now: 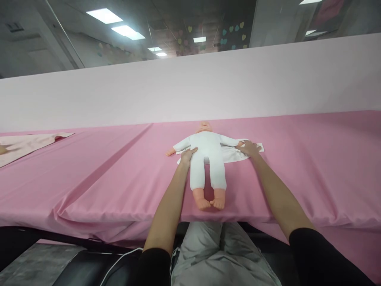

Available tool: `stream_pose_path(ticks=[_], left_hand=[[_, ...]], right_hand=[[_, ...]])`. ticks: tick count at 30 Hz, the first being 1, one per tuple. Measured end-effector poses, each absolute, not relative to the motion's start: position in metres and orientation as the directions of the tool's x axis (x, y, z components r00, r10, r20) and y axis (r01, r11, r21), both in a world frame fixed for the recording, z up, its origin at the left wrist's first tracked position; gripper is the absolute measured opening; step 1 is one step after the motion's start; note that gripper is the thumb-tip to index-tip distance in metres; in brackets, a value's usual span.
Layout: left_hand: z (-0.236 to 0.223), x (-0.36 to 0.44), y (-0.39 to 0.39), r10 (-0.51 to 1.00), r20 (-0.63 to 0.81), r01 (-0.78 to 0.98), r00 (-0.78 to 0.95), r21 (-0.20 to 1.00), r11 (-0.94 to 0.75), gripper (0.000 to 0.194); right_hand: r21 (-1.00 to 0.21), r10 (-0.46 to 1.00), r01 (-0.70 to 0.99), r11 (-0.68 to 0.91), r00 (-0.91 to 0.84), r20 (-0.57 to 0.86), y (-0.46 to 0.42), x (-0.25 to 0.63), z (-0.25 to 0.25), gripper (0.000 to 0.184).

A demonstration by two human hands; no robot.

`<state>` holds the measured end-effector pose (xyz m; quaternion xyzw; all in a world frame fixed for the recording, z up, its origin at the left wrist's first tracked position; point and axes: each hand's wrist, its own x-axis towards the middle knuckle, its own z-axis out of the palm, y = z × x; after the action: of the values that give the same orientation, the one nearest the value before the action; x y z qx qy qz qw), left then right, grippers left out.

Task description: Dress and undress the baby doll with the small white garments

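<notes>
Doll [207, 143] is flat on its back on the pink table [119, 186], left hand [187, 157] loosely open at its side, probably steadying it, right hand [249, 148] half-curled by its wrist and the white cloth [233, 155], grip unclear.

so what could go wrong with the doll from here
The doll's small fingers might snag in the white cloth, since the right hand is at the doll's hand and that cloth together.
Part of the cloth lies under the doll, so a tug there could drag or twist the body, with the left hand only at its side.
The feet lie near the front edge of the pink sheet, so a slide that way could leave them overhanging.
</notes>
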<state>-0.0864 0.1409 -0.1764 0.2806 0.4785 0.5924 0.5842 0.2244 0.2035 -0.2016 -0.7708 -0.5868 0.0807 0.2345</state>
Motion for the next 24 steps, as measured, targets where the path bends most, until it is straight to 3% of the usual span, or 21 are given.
stream_pose_path(ticks=[9,13,20,24], left_hand=[[-0.174,-0.104,0.143,0.964,-0.222,-0.374,-0.145,0.914,0.155,0.025],[-0.173,-0.114,0.144,0.956,-0.252,-0.352,-0.151,0.917,0.186,0.026],[-0.168,-0.133,0.134,0.947,-0.303,-0.337,-0.107,0.907,0.252,0.03],[-0.167,-0.133,0.128,0.96,-0.253,-0.336,-0.123,0.921,0.199,0.036]], right_hand=[[-0.442,0.964,0.879,-0.178,0.247,0.102,0.201,0.229,-0.198,0.067],[-0.465,0.975,0.866,-0.184,0.221,0.026,0.197,0.232,-0.19,0.054],[-0.733,0.92,0.645,-0.217,0.386,0.067,0.203,0.24,-0.199,0.034],[-0.734,0.88,0.648,-0.205,0.45,0.151,0.201,0.235,-0.204,0.031]])
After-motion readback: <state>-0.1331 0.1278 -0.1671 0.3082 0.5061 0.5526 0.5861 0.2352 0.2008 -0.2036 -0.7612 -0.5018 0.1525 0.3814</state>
